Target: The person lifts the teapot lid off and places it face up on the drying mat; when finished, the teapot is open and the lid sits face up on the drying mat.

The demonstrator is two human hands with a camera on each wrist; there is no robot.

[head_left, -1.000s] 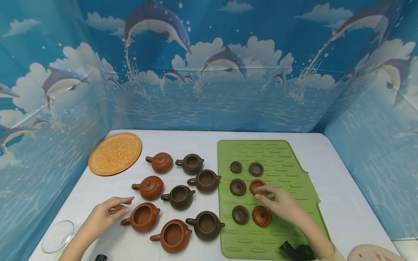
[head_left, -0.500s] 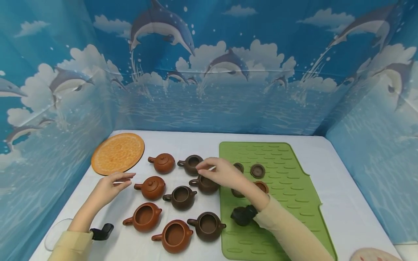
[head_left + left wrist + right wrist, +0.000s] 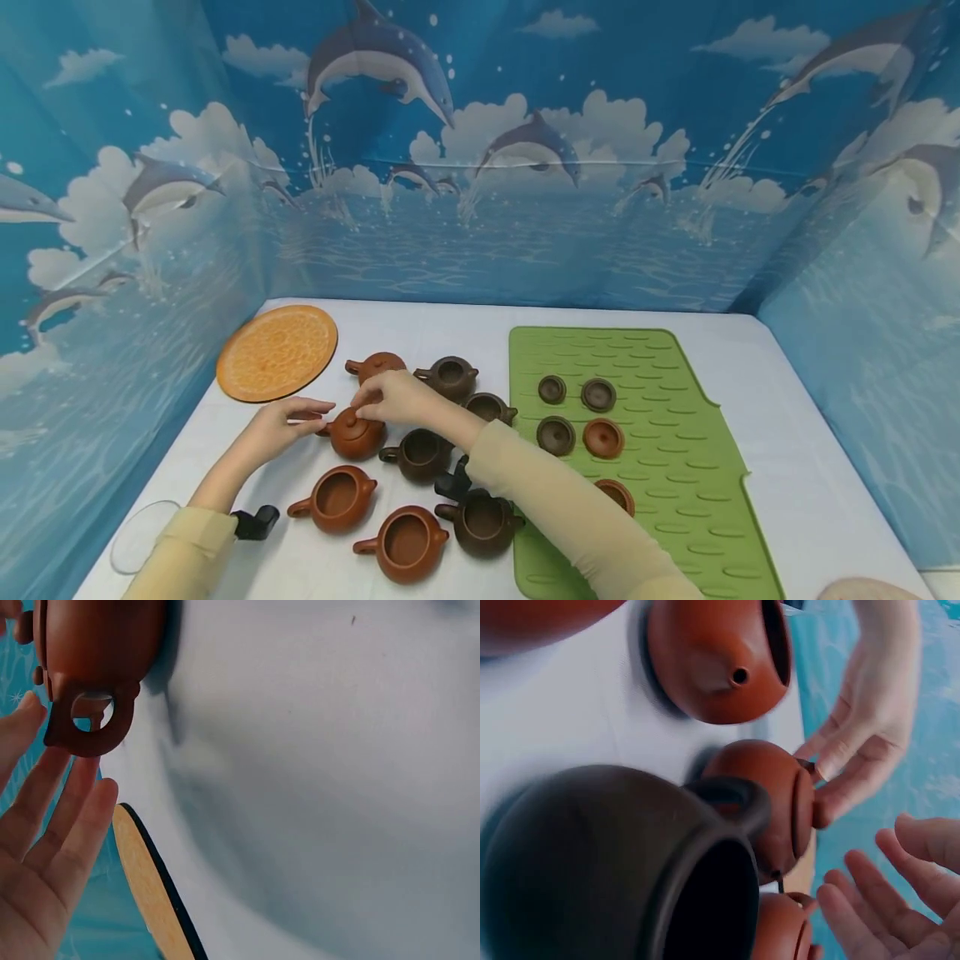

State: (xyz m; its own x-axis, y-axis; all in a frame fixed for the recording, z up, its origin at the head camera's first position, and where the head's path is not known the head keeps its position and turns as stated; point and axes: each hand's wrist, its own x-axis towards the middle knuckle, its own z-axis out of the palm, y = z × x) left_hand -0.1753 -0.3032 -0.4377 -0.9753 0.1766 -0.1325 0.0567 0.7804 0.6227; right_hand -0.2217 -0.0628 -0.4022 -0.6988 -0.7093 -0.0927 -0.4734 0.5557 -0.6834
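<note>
A lidded red-brown clay teapot stands on the white cloth. At its handle is my left hand, fingers extended and thumb apart, fingertips right by the handle. My right hand hovers over the same teapot, its fingertips overlapping the lid knob in the head view. In the right wrist view its fingers are spread, holding nothing, a little apart from the lid. Just behind stands a second lidded red-brown teapot, partly hidden by my right hand.
Two lidless red-brown teapots and several lidless dark brown ones stand close by, some under my right forearm. Dark and red-brown lids lie on a green mat. An orange round mat and a clear dish are at left.
My right hand has travelled left from the lids on the green mat, over the dark teapots, to the lidded red-brown teapot. My left hand has moved forward to that teapot's handle.
</note>
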